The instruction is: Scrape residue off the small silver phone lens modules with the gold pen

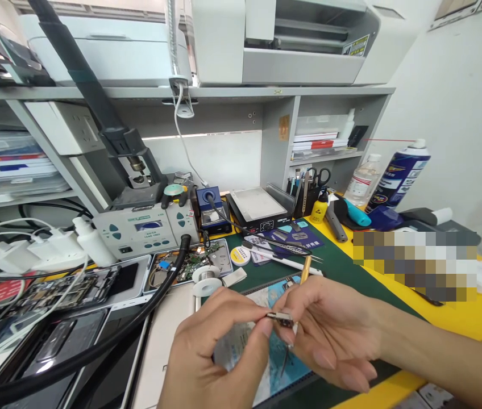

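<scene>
My left hand [209,352] and my right hand [330,332] meet low in the middle of the view. Between their fingertips they pinch a small metal component [281,318]. My right hand also grips a thin tool with a brass-coloured handle [305,268] that sticks up behind the fingers; its tip is hidden. Under both hands lies a blue and white work pad [262,301] on the dark green mat [339,261].
A soldering station [142,227] and a thick black hose [108,341] sit to the left, with opened phones [74,287] and a solder spool [207,279]. A hot plate [258,207], tweezers [283,245], spray can [398,176] and bottles stand behind.
</scene>
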A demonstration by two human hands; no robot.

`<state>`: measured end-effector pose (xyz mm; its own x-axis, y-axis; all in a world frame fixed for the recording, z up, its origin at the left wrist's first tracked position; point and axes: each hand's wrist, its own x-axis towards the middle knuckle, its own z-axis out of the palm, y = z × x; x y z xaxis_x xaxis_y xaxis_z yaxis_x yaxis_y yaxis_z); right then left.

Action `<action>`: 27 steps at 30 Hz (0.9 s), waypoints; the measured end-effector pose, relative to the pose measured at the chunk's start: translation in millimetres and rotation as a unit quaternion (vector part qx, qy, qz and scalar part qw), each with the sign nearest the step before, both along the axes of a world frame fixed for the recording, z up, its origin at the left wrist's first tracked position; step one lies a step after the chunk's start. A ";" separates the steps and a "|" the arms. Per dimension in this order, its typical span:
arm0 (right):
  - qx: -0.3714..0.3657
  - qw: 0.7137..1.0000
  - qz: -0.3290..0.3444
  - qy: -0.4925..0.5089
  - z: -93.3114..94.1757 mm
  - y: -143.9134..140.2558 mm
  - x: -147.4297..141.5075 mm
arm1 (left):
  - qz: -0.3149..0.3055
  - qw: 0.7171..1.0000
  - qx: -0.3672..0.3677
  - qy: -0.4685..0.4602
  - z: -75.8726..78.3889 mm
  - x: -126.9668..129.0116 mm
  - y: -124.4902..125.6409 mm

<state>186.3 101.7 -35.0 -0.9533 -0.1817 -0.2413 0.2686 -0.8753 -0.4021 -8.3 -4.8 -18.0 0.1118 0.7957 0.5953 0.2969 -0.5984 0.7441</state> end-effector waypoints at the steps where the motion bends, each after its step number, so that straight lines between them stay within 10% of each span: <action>1: 0.005 1.000 -0.008 -0.001 -0.4 -1.2 -0.1 | 0.000 1.000 -0.002 0.005 0.0 -0.4 -0.3; 16: 0.104 0.987 -0.124 0.021 7.1 -23.8 -5.8 | 0.061 0.977 0.160 0.126 1.7 -3.9 -3.8; 27: 0.324 0.908 -0.261 0.040 33.2 -42.2 -4.4 | 0.074 0.922 0.294 0.242 6.1 -13.4 2.2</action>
<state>181.9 59.5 -1.9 -0.8882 0.4551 -0.0629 -0.1669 -0.4472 -0.8788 -21.7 -2.6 -11.9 0.3936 0.3800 0.8371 0.6191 -0.7827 0.0642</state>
